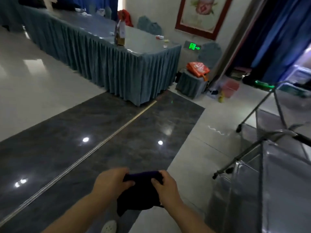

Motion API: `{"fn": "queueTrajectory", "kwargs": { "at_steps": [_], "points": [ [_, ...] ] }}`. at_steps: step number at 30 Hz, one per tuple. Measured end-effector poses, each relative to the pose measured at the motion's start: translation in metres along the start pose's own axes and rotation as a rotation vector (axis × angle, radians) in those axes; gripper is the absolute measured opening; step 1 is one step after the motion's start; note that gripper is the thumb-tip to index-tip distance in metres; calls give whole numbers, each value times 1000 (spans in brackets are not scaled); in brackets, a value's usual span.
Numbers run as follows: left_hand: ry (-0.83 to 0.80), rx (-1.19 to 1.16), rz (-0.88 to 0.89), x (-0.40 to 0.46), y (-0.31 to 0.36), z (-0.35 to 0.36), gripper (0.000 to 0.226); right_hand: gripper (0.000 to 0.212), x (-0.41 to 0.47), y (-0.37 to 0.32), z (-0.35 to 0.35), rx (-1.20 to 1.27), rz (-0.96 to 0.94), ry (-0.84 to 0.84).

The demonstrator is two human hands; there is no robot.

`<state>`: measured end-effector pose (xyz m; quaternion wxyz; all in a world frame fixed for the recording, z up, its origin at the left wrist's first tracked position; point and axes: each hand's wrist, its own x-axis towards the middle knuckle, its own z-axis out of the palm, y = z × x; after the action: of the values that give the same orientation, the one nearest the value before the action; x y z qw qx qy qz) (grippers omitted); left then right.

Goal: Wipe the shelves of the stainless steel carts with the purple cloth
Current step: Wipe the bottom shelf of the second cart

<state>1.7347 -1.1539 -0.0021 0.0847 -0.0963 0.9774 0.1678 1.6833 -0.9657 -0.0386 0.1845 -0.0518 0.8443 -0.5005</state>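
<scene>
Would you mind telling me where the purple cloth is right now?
In the head view the purple cloth sits low at centre, held above the floor between the left hand and right hand, left of the nearest steel cart.
</scene>
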Motion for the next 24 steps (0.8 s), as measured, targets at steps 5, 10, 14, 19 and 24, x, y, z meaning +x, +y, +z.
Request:
{"fn": "queueTrajectory", "kwargs": {
  "at_steps": [5,10,14,19,24],
  "points": [
    [-154,-71,249,127,6,-15,29,15,66,-10,-20,120,188,246],
    [-387,-110,577,223,51,-5,22,12,94,5,-55,144,343,479],
    [-499,-46,827,268,112,22,13,12,93,31,-87,216,477,656],
    [-590,67,1018,319,192,71,18,7,106,78,-125,301,602,882],
    [-682,205,1154,362,262,105,21,19,128,115,-157,402,723,965]
  ]
}}
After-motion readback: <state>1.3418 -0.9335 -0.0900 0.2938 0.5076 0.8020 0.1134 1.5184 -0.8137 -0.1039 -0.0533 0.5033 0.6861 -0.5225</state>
